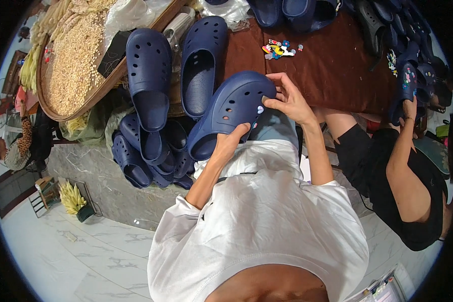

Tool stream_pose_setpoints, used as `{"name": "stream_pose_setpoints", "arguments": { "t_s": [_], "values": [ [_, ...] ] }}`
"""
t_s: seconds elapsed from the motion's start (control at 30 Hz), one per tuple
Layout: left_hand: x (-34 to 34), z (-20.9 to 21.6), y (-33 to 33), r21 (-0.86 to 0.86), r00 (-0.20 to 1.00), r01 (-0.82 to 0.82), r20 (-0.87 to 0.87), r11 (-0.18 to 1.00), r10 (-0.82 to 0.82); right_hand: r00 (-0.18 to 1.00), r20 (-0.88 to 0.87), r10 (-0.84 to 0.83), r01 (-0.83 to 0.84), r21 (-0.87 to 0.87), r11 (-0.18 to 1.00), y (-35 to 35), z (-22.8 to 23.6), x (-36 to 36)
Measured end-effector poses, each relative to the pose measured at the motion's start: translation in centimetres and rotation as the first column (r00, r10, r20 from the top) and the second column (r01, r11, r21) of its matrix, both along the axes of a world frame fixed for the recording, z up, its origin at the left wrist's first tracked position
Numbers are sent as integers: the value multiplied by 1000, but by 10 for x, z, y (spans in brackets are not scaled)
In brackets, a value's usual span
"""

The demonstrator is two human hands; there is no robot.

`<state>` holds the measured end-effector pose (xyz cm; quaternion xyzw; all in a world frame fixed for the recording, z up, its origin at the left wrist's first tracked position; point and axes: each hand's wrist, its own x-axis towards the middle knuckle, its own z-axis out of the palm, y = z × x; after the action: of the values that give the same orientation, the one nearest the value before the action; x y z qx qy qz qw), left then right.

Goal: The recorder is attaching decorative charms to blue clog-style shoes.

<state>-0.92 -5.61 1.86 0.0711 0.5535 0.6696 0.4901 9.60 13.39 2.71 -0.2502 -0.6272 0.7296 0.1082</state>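
Note:
A navy blue perforated clog (230, 108) rests on my lap. My left hand (230, 142) grips its heel end from below. My right hand (287, 98) pinches the toe end, fingers pressed at a small pale charm on the upper. Small colourful charms (280, 49) lie on the brown table (332, 70) just beyond the clog.
Two more navy clogs (176, 68) lie to the left, above a pile of several others (146, 151). A round tray of grain (75, 60) sits far left. A person in black at the right holds another clog (406, 88). More clogs (397, 30) are stacked at the top right.

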Motion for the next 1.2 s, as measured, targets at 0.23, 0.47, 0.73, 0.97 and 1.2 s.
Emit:
{"name": "stream_pose_setpoints", "arguments": {
  "t_s": [0.23,0.47,0.73,0.97,1.2],
  "values": [
    [5,-6,9,51,973,-131,196,990,118,999,-17,-31,30,-32,999,1,-9,-6],
    [0,-22,10,53,908,-140,406,989,106,999,-23,-27,23,-179,984,9,-11,-3],
    [2,-17,3,-32,995,10,100,999,-6,996,-40,77,-82,-145,986,13,-9,-4],
    [3,-6,20,32,973,-72,220,997,63,1000,-3,19,-19,-74,997,14,-11,-12],
    [0,-20,41,36,792,-255,581,966,187,981,-17,-193,189,289,939,11,-24,-11]
  ]
}}
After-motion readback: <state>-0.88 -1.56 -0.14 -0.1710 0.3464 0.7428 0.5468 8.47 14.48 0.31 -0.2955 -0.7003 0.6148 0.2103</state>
